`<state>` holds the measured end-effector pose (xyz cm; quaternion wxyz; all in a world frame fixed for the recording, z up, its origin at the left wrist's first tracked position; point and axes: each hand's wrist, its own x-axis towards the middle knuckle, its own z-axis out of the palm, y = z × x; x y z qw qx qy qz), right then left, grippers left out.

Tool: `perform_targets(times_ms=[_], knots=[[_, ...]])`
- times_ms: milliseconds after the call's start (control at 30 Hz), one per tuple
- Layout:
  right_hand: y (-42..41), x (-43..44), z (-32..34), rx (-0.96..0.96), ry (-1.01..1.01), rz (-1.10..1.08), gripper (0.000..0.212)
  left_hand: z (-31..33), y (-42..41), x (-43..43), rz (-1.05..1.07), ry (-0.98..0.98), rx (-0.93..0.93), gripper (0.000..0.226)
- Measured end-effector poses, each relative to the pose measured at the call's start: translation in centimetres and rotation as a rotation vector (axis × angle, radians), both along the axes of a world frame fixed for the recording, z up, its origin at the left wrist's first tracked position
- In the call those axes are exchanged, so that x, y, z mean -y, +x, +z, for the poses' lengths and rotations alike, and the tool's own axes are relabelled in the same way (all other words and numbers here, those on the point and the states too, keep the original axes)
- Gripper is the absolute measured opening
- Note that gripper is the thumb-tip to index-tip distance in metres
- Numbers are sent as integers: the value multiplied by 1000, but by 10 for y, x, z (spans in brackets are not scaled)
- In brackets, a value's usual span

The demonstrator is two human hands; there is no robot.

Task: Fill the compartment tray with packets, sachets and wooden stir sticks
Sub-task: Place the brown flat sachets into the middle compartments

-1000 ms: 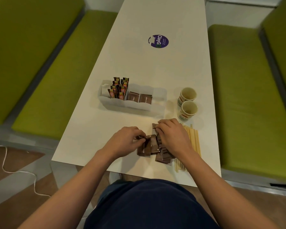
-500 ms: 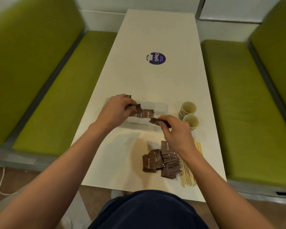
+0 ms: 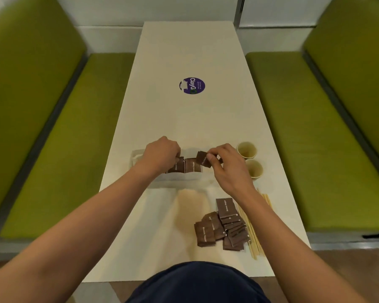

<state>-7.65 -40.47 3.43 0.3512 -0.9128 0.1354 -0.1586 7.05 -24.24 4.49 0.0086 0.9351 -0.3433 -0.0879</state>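
The white compartment tray (image 3: 138, 159) stands across the table's middle, mostly hidden by my hands. Brown sachets (image 3: 193, 165) stand in its middle compartment. My left hand (image 3: 162, 155) is over that compartment, its curled fingers gripping a brown sachet (image 3: 179, 166) at the row's left end. My right hand (image 3: 225, 165) pinches another brown sachet (image 3: 202, 159) just above the row's right end. A loose pile of brown sachets (image 3: 223, 226) lies near the table's front edge, with wooden stir sticks (image 3: 253, 235) beside it on the right.
Two paper cups (image 3: 251, 159) stand right of the tray, close to my right hand. A purple round sticker (image 3: 192, 85) sits farther up the white table (image 3: 184, 119). Green benches (image 3: 311, 132) flank both sides.
Both hands left the pile at the front, each with a brown sachet, and moved up over the tray's middle compartment. The camera tilted up.
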Motion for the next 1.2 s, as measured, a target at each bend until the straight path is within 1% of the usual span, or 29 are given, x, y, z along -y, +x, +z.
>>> perform_targets(times_ms=[67,133,300,433,500,600,700,833,900,1100,1200], knots=[[13,-1,1,-72,-25,6,19,-5,1,1,-52,28,53,18],[25,0,2,-137,-48,21,21,-9,1,-1,-64,3,80,21],[51,1,-2,-269,-110,72,27,-1,-5,-13,21,-123,86,24],[62,1,-5,-416,-206,148,28,5,-15,-28,105,-277,119,21],[64,-1,-7,-464,-260,176,28,6,-21,-34,124,-317,133,20],[64,-3,-11,-472,-344,190,32,8,-30,-39,142,-351,140,19],[58,-2,-12,-403,-356,172,35,9,-43,-41,146,-401,140,17],[34,0,-11,-267,-236,156,28,4,-64,-42,131,-408,109,13],[17,0,-9,-235,-173,167,24,-1,-77,-42,119,-423,67,11],[-39,-1,-30,-285,-133,232,22,-28,-126,-38,119,-358,-138,17],[-64,-2,-43,-366,-175,298,25,-45,-151,-37,88,-303,-197,19]])
